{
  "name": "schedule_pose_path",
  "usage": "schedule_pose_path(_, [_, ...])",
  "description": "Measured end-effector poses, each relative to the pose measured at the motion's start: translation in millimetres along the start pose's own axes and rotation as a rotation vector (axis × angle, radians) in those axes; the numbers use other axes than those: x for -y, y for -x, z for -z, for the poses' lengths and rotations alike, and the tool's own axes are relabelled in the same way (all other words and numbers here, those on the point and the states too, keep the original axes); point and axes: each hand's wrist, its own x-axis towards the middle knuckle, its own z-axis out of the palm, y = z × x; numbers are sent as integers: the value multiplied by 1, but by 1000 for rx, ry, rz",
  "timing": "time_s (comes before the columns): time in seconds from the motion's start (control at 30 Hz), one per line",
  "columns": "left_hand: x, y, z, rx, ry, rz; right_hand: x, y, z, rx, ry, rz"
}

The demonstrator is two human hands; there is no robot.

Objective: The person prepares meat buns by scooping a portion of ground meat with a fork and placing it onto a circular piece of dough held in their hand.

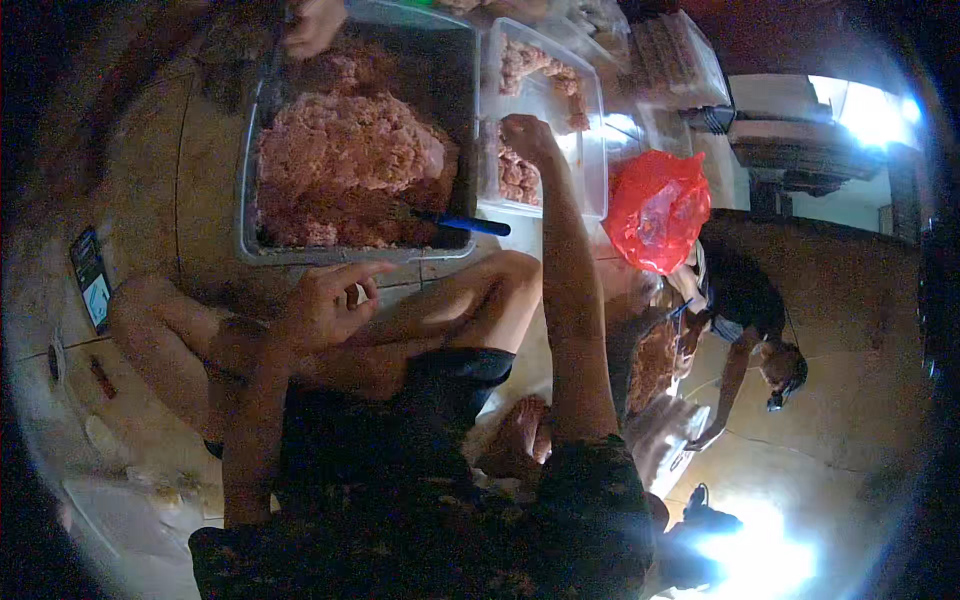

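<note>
My right hand (527, 140) reaches into a clear plastic tub (600, 176), over clumps of pinkish minced food (519, 178) by its left wall; its fingertips are hidden, so whether it grips a clump is unclear. My left hand (337, 300) hovers above my crossed legs, fingers apart and partly curled, holding nothing. In front of me sits a large clear plastic bin (360, 256) with a big mound of the same pinkish mince (352, 146). A tool with a blue handle (474, 224) leans over the bin's near right corner.
Another person's hand (315, 28) is at the large bin's far left corner. A red plastic bag (660, 214) lies right of the tub. A smartphone (91, 281) rests on the tiled floor at left. A co-worker (742, 300) bends over at right, near a bright lamp (757, 555).
</note>
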Motion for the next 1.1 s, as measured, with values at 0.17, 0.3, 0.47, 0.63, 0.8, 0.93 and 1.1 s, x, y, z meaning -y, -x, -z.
schedule_pose_path(0.17, [-4, 0, 5, 47, -35, -3, 21, 37, 33, -283, -161, -193])
schedule_pose_path(0.3, [17, 11, -2, 105, -470, -29, 111, 107, 120, -162, -215, -135])
schedule_pose_path(0.47, [52, 16, -38, 108, -975, 271, 151, 133, 64, 23, 186, 76])
schedule_pose_path(0.63, [123, 38, -44, 25, -788, 77, 183, 127, 54, 198, 298, -139])
schedule_pose_path(0.8, [79, 13, -26, 112, -800, 41, 194, 112, 43, 181, 229, 198])
schedule_pose_path(0.93, [64, 17, -21, 211, -835, 5, 250, 78, 32, 295, 403, 195])
schedule_pose_path(1.1, [35, 27, -6, -89, -323, -345, 302, 85, 54, -106, 466, 400])
